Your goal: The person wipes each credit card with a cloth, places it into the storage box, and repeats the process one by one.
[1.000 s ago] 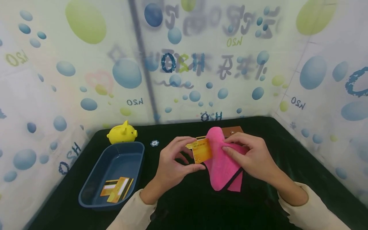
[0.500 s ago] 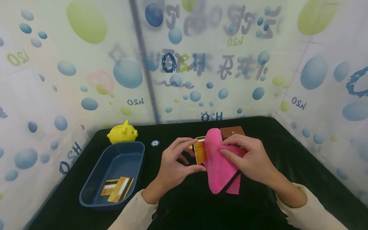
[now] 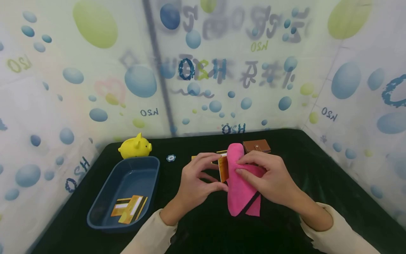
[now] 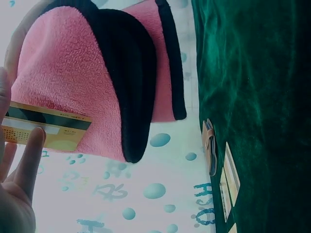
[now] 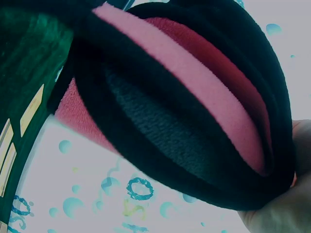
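Observation:
My left hand (image 3: 198, 180) pinches a gold bank card (image 3: 223, 169) by its edges, held above the table. The card stands close against the left side of a pink fleecy cloth (image 3: 237, 192) with black edging. In the left wrist view, the card's back (image 4: 48, 127) with its dark stripe overlaps the cloth (image 4: 68, 63). My right hand (image 3: 269, 178) grips the cloth between thumb and fingers, bunching it so it hangs in folds. Those folds fill the right wrist view, with a black-trimmed edge of the cloth (image 5: 204, 102) nearest. Part of the card is hidden behind the cloth.
A blue tray (image 3: 95, 211) on the left holds two bank cards (image 3: 133, 210). Behind it stands a yellow piggy bank (image 3: 134, 147), with a poker chip (image 3: 171, 158) to the right. A brown wallet (image 3: 257, 145) and more cards (image 4: 232, 172) lie behind my hands.
The card has turned from face-on to nearly edge-on beside the cloth. My right hand and the cloth have shifted slightly left and down, exposing more of the wallet.

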The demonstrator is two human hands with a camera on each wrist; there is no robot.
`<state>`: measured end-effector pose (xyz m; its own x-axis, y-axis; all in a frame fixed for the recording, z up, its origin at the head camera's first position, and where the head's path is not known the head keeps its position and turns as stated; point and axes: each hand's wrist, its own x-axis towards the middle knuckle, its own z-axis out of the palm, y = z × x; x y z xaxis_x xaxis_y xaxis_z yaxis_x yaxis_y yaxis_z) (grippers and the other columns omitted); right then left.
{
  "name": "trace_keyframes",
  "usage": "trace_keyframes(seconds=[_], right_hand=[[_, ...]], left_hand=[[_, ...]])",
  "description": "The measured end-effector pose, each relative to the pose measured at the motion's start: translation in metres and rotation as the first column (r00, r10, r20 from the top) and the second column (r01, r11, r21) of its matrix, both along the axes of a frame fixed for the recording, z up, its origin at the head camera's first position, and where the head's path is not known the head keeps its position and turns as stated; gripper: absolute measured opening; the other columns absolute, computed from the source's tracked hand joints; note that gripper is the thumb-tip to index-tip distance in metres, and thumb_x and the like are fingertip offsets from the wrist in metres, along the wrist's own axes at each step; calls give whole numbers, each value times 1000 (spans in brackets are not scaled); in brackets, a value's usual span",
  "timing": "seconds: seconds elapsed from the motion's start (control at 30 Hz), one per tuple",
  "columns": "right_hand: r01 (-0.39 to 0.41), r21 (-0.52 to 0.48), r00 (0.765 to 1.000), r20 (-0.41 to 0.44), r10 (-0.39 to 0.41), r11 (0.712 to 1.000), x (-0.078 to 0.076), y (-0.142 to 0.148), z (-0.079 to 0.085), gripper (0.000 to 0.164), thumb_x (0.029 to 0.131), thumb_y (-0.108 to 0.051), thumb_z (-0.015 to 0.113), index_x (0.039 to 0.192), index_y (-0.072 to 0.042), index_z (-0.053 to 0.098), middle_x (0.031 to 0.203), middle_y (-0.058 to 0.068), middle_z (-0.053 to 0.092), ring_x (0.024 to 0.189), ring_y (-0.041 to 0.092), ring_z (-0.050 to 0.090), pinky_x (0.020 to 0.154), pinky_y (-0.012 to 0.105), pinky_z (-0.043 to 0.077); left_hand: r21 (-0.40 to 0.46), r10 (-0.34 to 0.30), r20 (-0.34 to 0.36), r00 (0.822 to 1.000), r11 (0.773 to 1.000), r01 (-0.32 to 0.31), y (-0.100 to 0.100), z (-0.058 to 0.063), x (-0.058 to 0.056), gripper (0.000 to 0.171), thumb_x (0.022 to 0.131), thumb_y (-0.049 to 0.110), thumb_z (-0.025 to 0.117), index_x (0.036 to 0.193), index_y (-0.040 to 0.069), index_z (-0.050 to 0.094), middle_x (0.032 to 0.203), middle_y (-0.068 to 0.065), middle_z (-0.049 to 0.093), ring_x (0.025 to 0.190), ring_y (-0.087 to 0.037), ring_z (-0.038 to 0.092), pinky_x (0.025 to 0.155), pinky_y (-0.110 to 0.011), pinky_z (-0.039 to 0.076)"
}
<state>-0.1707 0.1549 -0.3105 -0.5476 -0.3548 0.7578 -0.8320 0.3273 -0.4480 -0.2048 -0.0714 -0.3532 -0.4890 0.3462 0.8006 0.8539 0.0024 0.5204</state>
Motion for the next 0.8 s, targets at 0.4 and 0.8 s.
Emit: trace_keyframes(seconds=[0.4, 0.8], right_hand=[[-21, 14, 999, 26, 21, 1000, 0, -5, 0, 35, 75, 9, 80, 104, -9, 73, 97, 2, 73, 82, 10, 67, 67, 23, 59], [-18, 33, 1000, 21, 17, 999, -1, -7, -2, 34, 75, 7, 81, 105, -8, 73, 100, 3, 74, 90, 13, 69, 73, 23, 59]], left_hand=[[2, -39, 3, 999, 999, 39, 3, -1, 2, 60, 74, 26, 79, 126, 1, 62, 119, -15, 58, 93, -24, 72, 65, -28, 61], [-12, -48, 34, 998, 999, 49, 3, -3, 3, 63, 72, 21, 81, 128, -1, 62, 117, -15, 58, 94, -24, 72, 66, -29, 61]])
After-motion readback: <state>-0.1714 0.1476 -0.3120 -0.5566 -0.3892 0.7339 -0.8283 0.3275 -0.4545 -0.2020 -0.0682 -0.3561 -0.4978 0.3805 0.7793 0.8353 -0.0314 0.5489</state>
